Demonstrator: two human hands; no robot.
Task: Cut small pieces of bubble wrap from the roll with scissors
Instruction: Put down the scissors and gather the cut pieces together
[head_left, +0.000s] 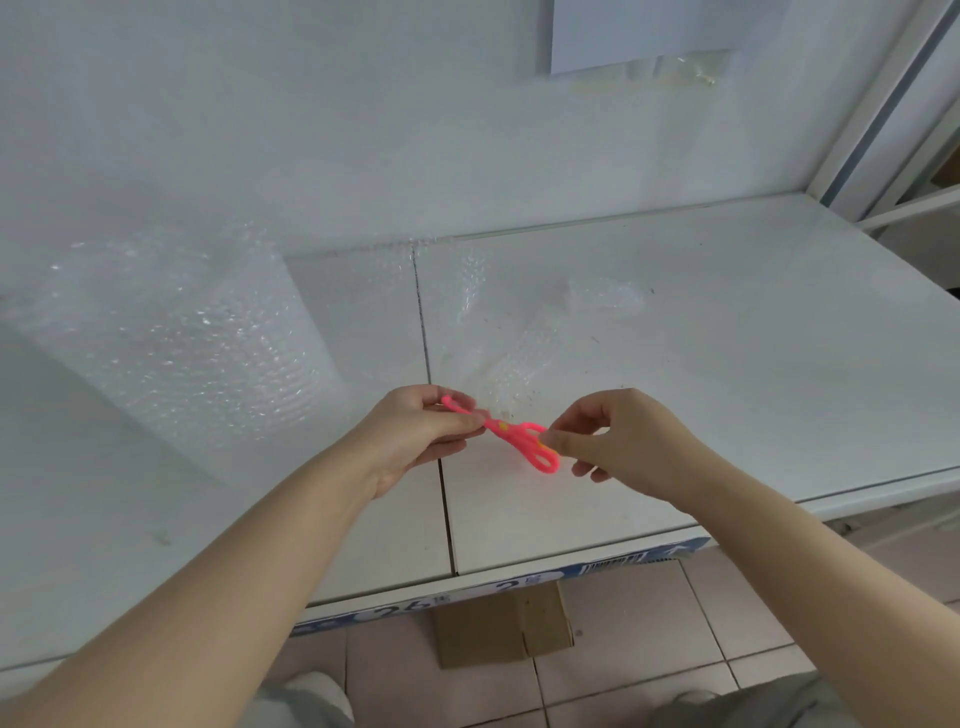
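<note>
While pinching, both hands (421, 431) (618, 436) hold pink scissors (519, 439).

White table (727, 364); bubble wrap roll (171, 332) on left; loose bubble wrap sheet (498, 332) spread mid-table.

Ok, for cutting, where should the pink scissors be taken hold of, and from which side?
By the handle loops. The pink scissors lie between both hands above the table, loops pointing toward the right hand, which pinches one loop, while the left hand holds the other end. So probably thread the right hand's fingers into the loops from the right, leaving the left free for the bubble wrap roll.
</note>
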